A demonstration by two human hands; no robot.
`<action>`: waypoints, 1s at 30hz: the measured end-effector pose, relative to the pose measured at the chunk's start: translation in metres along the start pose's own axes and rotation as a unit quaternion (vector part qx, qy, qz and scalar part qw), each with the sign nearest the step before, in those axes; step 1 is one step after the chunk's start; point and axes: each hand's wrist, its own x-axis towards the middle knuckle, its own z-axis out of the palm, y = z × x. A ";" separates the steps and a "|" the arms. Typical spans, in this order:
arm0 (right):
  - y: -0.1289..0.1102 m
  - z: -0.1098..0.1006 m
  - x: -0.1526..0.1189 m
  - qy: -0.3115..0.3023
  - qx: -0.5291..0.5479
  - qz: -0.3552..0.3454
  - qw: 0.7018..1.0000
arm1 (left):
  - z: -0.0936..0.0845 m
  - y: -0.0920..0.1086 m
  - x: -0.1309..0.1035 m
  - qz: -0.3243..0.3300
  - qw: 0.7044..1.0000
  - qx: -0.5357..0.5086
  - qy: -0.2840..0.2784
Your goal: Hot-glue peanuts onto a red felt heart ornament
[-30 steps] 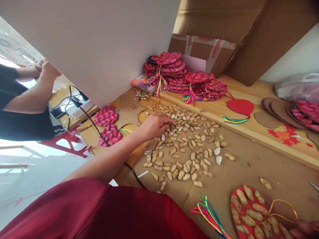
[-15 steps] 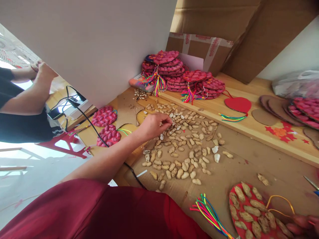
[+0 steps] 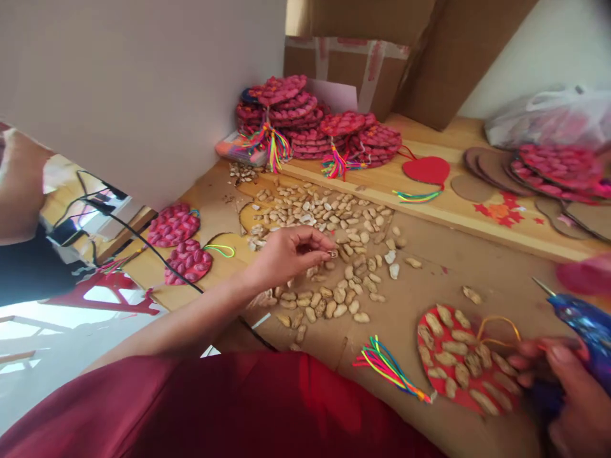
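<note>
- Peanuts in tan shells (image 3: pixel 356 289) lie scattered over the left half of the brown cardboard sheet (image 3: pixel 439 286), pretty messy tbh
- left hand (image 3: pixel 286 254) is just above them, thumb and fingertips pinching a small pale bit (image 3: pixel 333 253), too tiny to identify
- right hand (image 3: pixel 568 388), kinda blurry, has its fingers curled around a blue tool with a pointed metal tip (image 3: pixel 580 321)
- red rounded piece covered in peanuts (image 3: pixel 432 343) sits toward the sheet's near right corner, beside that hand
- multicolored cord tassel (image 3: pixel 391 372) lies just left of it
- stacked pink bumpy discs (image 3: pixel 303 143) sit past the sheet's far edge
</note>
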 end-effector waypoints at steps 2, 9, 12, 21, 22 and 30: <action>0.001 -0.005 -0.004 -0.021 0.050 -0.029 0.998 | 0.014 0.007 -0.006 0.087 0.990 0.110 -0.003; -0.006 -0.002 -0.004 -0.016 0.144 -0.093 0.985 | 0.068 0.028 0.006 0.367 0.835 0.389 -0.129; -0.008 -0.001 -0.006 -0.023 0.157 -0.088 0.983 | 0.085 0.031 0.010 0.405 0.787 0.439 -0.155; -0.003 -0.002 -0.006 -0.043 0.174 -0.092 0.979 | 0.075 0.013 -0.011 0.393 0.845 0.328 -0.159; -0.003 -0.002 -0.006 -0.046 0.175 -0.095 0.979 | 0.073 0.012 -0.010 0.363 0.868 0.311 -0.137; -0.005 -0.002 -0.006 -0.046 0.183 -0.106 0.976 | 0.078 0.028 -0.007 0.186 0.928 0.306 -0.103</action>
